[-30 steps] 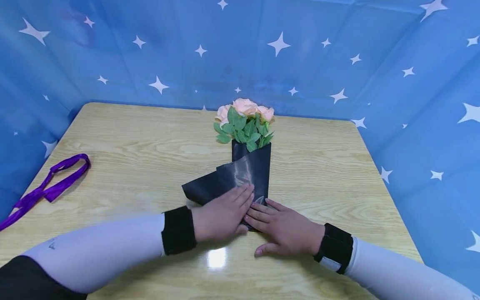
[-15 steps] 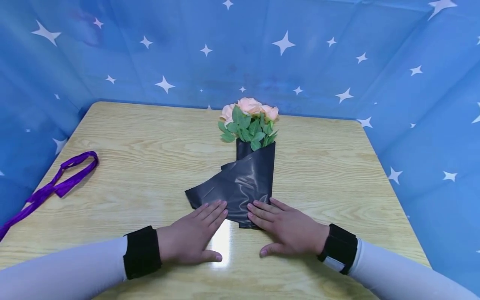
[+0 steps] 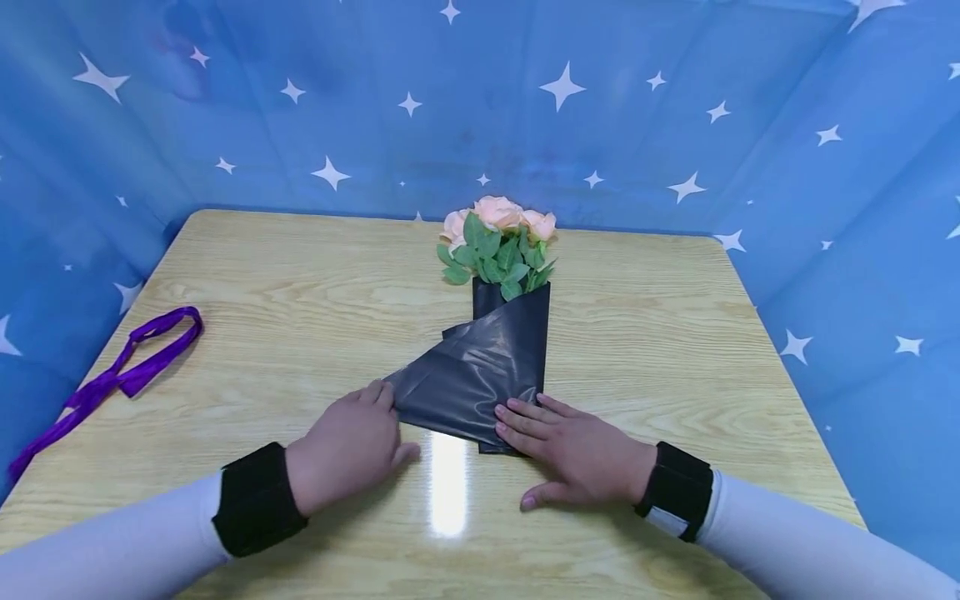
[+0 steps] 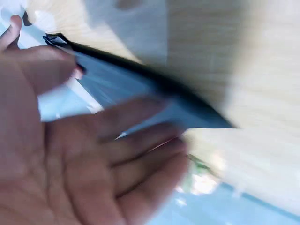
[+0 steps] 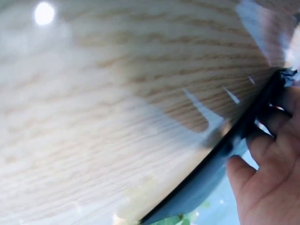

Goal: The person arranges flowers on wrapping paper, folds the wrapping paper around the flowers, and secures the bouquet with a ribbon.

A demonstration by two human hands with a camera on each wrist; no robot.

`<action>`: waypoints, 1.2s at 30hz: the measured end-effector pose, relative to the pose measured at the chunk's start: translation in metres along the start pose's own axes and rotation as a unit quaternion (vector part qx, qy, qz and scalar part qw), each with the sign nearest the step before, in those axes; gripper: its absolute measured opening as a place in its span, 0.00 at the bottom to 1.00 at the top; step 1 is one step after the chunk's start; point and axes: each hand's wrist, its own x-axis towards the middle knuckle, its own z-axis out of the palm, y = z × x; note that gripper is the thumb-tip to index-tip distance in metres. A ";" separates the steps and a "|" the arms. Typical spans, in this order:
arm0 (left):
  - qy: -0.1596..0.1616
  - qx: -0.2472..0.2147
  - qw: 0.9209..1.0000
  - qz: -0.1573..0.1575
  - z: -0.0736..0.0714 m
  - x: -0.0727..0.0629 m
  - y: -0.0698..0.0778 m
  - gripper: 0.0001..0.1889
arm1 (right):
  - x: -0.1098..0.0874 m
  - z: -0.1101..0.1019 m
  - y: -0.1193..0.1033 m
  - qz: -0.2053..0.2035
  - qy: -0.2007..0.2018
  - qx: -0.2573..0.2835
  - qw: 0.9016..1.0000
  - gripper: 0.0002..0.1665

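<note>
A bouquet of pale pink flowers [image 3: 498,213] with green leaves lies on the wood-grain table, its lower part covered by black wrapping paper [image 3: 472,371]. My right hand [image 3: 573,450] rests on the lower right of the paper, fingers extended and thumb spread onto the table. At the paper's left corner is my left hand [image 3: 348,446], its fingertips right at the edge and its thumb apart. The left wrist view shows the left hand's fingers [image 4: 140,159] slightly bent, overlapping the dark sheet [image 4: 126,84]. In the right wrist view, the right hand's fingers [image 5: 262,150] lie along the paper.
A purple ribbon [image 3: 161,358] lies looped on the left side of the table [image 3: 675,333], trailing toward its left edge. Behind the table and along its sides hangs a blue curtain [image 3: 480,108] with white stars.
My left hand has moved left from the middle of the wrapping paper to its left corner. The upper flap now lies across to that corner. My right hand stays on the paper.
</note>
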 end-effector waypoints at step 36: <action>-0.082 -0.013 0.994 0.076 -0.014 0.179 0.016 0.46 | 0.003 -0.006 -0.006 0.021 -0.020 0.061 0.998 0.54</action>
